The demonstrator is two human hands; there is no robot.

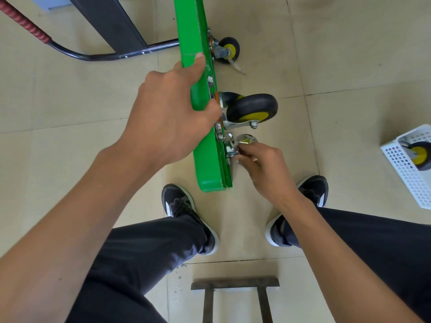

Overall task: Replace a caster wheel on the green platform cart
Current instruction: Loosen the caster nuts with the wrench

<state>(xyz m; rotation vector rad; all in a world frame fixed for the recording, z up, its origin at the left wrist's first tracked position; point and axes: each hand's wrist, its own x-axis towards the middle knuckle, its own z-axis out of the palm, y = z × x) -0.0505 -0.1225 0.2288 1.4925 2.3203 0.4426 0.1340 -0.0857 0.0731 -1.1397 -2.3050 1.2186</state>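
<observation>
Beige floor tiles (pixel 349 54) run under everything here, and you have the green platform cart (pixel 205 159) stood on its edge so the underside faces your right and the casters hang out in the air. Your left hand (pixel 170 113) grips the top edge of the deck, fingers curled over it, probably to keep the cart from tipping while you work. Your right hand (pixel 258 164) has its fingers pinched together on something small at the mounting plate (pixel 227 145) just below the near caster wheel (pixel 253 108); whether that is a nut or a bolt I cannot tell. A second caster (pixel 227 50) sits farther along the deck. Well off to your right, a white perforated basket (pixel 405 173) holds another yellow-hubbed wheel (pixel 419 155), within reach yet out of your way.
</observation>
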